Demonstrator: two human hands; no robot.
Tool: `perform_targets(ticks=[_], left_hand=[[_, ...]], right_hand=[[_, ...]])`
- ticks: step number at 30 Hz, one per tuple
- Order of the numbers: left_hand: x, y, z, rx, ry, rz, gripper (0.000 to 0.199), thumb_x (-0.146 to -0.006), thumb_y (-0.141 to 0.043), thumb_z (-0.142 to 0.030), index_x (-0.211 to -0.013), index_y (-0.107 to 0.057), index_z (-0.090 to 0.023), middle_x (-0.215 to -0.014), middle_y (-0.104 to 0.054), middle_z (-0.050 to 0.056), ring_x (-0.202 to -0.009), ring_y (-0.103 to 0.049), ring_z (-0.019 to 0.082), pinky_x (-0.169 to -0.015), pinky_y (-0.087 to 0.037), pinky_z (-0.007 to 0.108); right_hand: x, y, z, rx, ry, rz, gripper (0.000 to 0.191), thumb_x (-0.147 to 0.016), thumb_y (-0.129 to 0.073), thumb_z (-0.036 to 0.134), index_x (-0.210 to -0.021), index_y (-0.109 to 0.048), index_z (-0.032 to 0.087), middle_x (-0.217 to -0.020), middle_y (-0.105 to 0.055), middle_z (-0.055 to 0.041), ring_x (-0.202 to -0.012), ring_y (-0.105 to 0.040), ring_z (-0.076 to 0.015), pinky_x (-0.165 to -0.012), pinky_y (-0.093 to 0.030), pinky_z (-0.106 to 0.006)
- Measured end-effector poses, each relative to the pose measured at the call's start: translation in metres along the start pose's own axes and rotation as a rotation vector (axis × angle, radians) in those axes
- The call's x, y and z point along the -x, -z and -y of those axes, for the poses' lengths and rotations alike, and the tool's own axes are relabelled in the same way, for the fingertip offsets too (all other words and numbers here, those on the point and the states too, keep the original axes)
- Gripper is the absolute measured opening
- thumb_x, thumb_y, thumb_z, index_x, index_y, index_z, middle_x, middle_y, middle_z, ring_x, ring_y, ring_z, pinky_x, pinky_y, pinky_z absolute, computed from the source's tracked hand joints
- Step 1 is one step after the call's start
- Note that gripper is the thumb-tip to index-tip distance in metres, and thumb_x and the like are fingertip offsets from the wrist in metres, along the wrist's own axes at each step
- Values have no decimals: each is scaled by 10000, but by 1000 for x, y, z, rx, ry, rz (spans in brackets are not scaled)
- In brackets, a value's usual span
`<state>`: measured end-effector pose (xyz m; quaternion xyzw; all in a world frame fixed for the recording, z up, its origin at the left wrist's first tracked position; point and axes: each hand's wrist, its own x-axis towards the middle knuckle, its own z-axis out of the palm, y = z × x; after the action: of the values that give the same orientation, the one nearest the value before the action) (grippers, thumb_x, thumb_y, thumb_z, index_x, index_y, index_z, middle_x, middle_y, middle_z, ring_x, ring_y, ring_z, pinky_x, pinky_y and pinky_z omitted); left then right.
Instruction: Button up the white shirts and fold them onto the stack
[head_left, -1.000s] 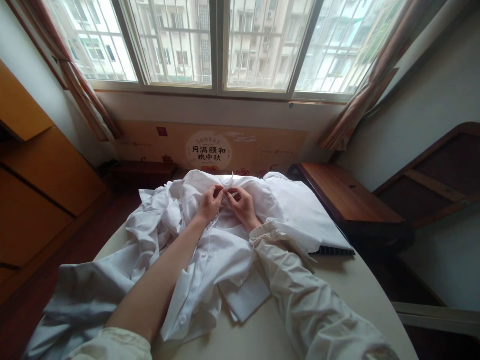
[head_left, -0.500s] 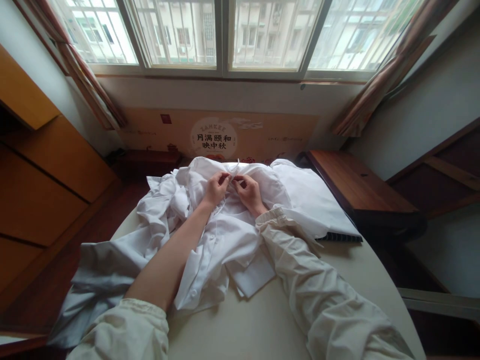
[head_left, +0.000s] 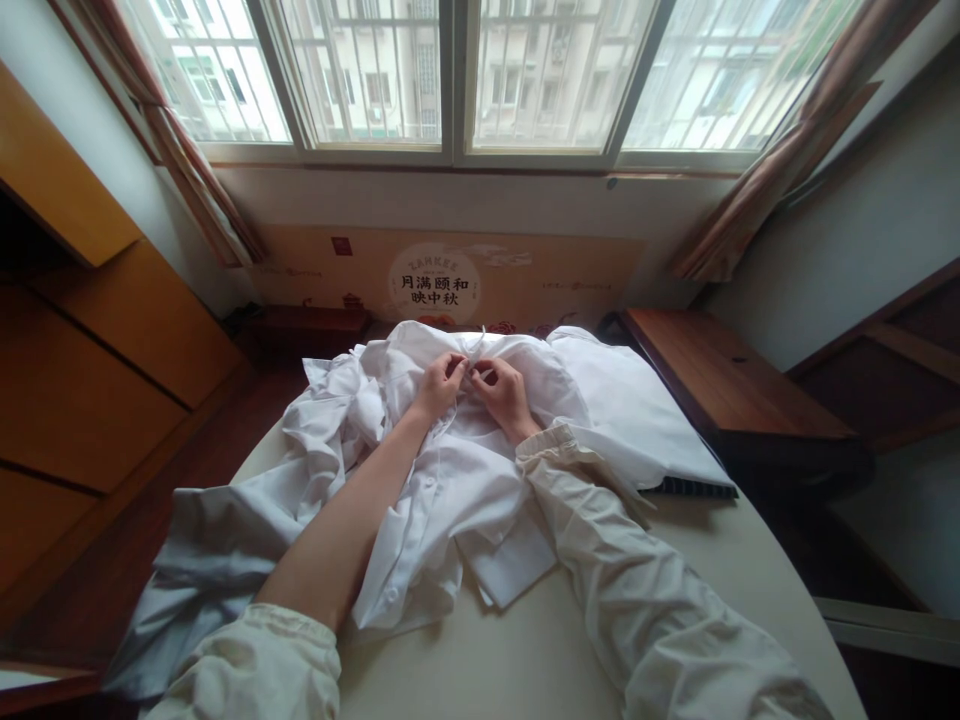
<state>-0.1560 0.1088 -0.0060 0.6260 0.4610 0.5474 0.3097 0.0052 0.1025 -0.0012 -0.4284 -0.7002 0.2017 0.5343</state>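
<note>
A crumpled white button-up shirt (head_left: pixel 480 480) is spread over the round cream table (head_left: pixel 510 660). My left hand (head_left: pixel 440 387) pinches the shirt near its far side, thumb and fingertips together. Close beside it, almost touching, my right hand (head_left: pixel 504 393) pinches the same spot of cloth. What small part sits between the fingertips is too small to make out. A thin white thread or cord end (head_left: pixel 480 338) sticks up just beyond the fingers. Buttons run down the shirt's front placket toward me, and a white flap of cloth (head_left: pixel 510 560) lies under it.
White cloth (head_left: pixel 637 400) lies at the right, over something dark and striped (head_left: pixel 694 488). Grey-white cloth (head_left: pixel 202 550) hangs off the table's left edge. A wooden desk (head_left: pixel 735 375) stands right, orange cabinets (head_left: pixel 90 370) left, and a printed panel (head_left: pixel 555 270) under the window.
The view has shifted slightly, so everything sits a little lower and to the right. Both hands stay pinched at the same place on the shirt, with only small finger movement.
</note>
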Motion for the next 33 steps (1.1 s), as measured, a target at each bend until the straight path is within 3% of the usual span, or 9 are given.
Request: perform_targets(ticks=[10, 19, 25, 33], left_hand=[[1, -2, -1, 30, 33, -19, 167, -978, -665, -368, -971, -691, -203, -913, -744, 58, -872, -705, 217, -847, -570, 333], [0, -1, 3, -61, -31, -40, 115, -997, -615, -315, -937, -655, -225, -888, -730, 37, -820, -673, 202, -814, -543, 320], [0, -2, 4, 44, -3, -35, 149, -973, -671, -362, -1000, -677, -216, -959, -760, 59, -878, -719, 209, -822, -573, 319], [6, -4, -5, 33, -22, -25, 87, -901, -702, -247, -979, -708, -209, -972, -781, 63, -846, -752, 212, -761, -622, 323]], right_hand=[[-1, -1, -5, -43, -6, 6, 262, -933, -642, 411, -986, -784, 197, -975, -801, -80, -733, -684, -207, -764, -587, -354], [0, -6, -14, -88, -2, 38, 293, -951, -647, 454, -1002, -772, 195, -970, -792, -74, -729, -656, -194, -678, -540, -321], [-1, -7, -13, -126, -75, 34, 287, -937, -649, 460, -994, -750, 197, -932, -787, -76, -752, -676, -210, -697, -552, -329], [0, -6, -16, -187, -164, 29, 318, -938, -645, 499, -1009, -723, 199, -808, -745, -56, -759, -685, -231, -673, -558, -326]])
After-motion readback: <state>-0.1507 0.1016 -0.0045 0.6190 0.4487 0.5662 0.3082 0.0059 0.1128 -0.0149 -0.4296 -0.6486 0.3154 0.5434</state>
